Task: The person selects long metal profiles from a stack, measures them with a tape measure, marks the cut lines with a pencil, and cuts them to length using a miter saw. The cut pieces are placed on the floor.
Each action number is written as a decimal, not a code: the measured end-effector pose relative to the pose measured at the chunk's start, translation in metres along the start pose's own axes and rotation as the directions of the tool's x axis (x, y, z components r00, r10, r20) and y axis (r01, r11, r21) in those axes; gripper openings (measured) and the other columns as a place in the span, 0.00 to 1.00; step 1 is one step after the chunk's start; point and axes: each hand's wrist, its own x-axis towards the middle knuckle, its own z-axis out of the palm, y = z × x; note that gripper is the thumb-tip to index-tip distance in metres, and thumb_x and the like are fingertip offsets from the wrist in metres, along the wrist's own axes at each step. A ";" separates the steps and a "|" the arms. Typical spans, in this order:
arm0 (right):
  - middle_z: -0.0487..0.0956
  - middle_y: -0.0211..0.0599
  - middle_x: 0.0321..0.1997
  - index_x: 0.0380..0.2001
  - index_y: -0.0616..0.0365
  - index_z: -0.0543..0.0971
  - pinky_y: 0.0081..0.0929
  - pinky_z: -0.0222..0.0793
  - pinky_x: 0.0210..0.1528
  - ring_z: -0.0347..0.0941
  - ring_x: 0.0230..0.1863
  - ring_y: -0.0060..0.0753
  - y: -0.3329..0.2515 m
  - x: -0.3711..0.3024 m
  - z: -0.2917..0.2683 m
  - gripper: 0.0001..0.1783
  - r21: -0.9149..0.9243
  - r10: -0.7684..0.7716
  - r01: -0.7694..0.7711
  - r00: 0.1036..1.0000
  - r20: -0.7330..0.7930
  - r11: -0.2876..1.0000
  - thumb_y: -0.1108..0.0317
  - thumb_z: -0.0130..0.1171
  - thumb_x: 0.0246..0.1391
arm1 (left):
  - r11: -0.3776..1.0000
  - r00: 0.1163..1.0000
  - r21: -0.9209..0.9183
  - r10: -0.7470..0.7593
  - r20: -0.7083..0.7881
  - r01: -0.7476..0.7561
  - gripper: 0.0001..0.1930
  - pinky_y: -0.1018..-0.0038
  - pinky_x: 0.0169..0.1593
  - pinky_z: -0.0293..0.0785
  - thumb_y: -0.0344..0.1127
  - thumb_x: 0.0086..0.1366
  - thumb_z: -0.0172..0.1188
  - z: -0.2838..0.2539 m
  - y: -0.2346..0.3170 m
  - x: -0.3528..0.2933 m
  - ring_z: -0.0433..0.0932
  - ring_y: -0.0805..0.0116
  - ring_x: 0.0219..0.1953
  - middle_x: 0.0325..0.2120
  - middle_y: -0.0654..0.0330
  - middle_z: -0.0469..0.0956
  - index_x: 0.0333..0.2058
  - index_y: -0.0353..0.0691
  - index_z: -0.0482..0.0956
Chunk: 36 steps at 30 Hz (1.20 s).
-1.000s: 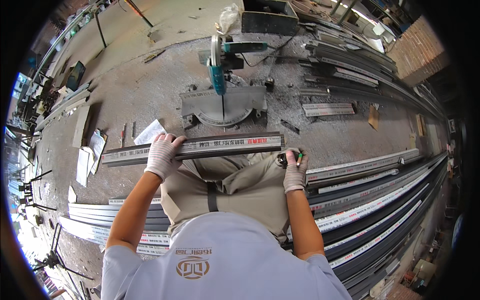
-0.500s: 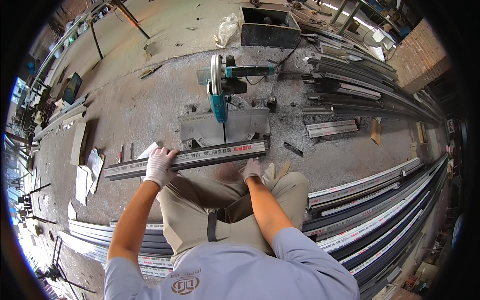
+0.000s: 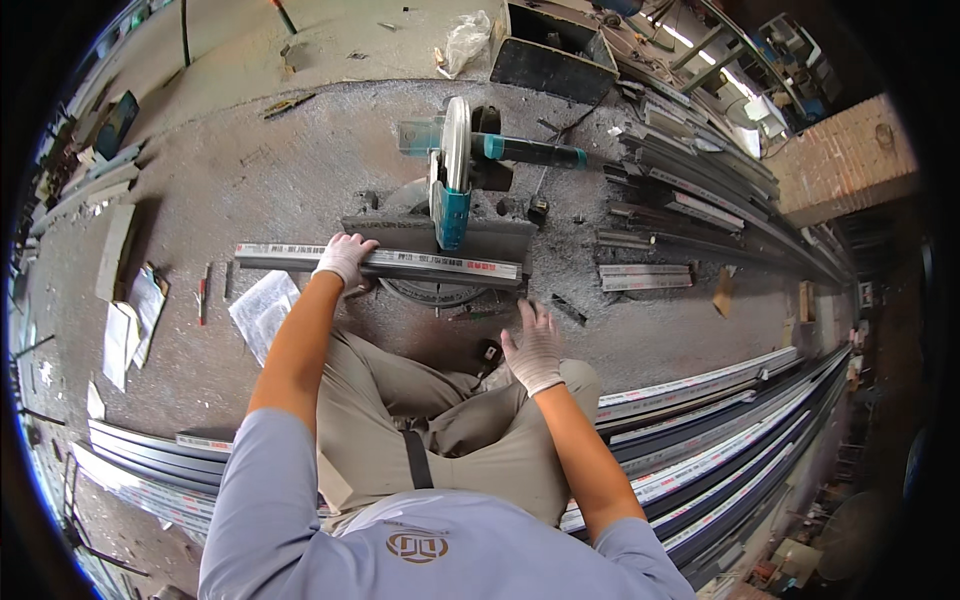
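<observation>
The gloved right hand [image 3: 534, 346] hovers with fingers spread and nothing in it, just above the person's knee; beyond its fingertips small scraps lie on the gritty floor [image 3: 300, 170]; up and to its left the gloved left hand [image 3: 343, 258] is clenched over a long metal profile [image 3: 400, 262], which lies across the base of a mitre saw [image 3: 455, 170]; the teal saw rises just right of that hand; long profiles [image 3: 700, 385] stretch away to the right hand's right.
</observation>
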 end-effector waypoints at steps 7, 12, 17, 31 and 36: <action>0.58 0.46 0.75 0.72 0.45 0.62 0.60 0.48 0.76 0.53 0.75 0.58 -0.067 0.108 -0.066 0.48 -0.142 -0.459 0.441 0.790 -0.406 0.886 0.50 0.72 0.50 | 0.954 0.934 -0.254 -0.230 -0.272 0.161 0.53 0.56 0.73 0.56 0.60 0.36 0.83 0.009 -0.018 0.000 0.71 0.54 0.63 0.57 0.56 0.74 0.63 0.51 0.71; 0.50 0.39 0.81 0.75 0.36 0.58 0.63 0.37 0.77 0.42 0.80 0.58 -0.090 0.163 -0.061 0.63 -0.309 -0.579 0.501 0.772 -0.263 0.809 0.42 0.80 0.35 | 0.880 0.855 -0.229 -0.465 -0.231 0.416 0.71 0.52 0.77 0.46 0.69 0.27 0.82 0.028 -0.037 0.008 0.67 0.54 0.68 0.69 0.54 0.64 0.69 0.38 0.61; 0.48 0.41 0.82 0.76 0.38 0.56 0.64 0.33 0.78 0.37 0.81 0.59 -0.085 0.181 -0.077 0.70 -0.323 -0.638 0.563 0.740 -0.211 0.761 0.39 0.82 0.29 | 0.889 0.885 -0.220 -0.438 -0.161 0.400 0.71 0.54 0.77 0.48 0.65 0.32 0.83 0.010 -0.050 0.023 0.70 0.55 0.66 0.64 0.55 0.70 0.72 0.41 0.56; 0.83 0.59 0.53 0.54 0.62 0.82 0.45 0.67 0.66 0.77 0.59 0.58 -0.115 0.282 -0.166 0.66 -0.254 0.014 0.052 0.968 0.249 0.966 0.09 0.27 0.50 | 0.893 0.928 -0.257 -0.370 0.048 0.369 0.58 0.51 0.78 0.42 0.87 0.43 0.60 -0.026 -0.053 0.020 0.73 0.50 0.64 0.54 0.46 0.80 0.52 0.33 0.81; 0.83 0.62 0.50 0.49 0.60 0.85 0.48 0.66 0.63 0.77 0.57 0.62 -0.095 0.321 -0.160 0.60 -0.284 0.056 0.061 0.921 0.386 0.957 0.13 0.26 0.57 | 0.927 0.942 -0.168 -0.328 0.076 0.337 0.58 0.55 0.78 0.45 0.87 0.44 0.61 -0.033 -0.049 0.020 0.73 0.54 0.64 0.53 0.49 0.80 0.54 0.34 0.80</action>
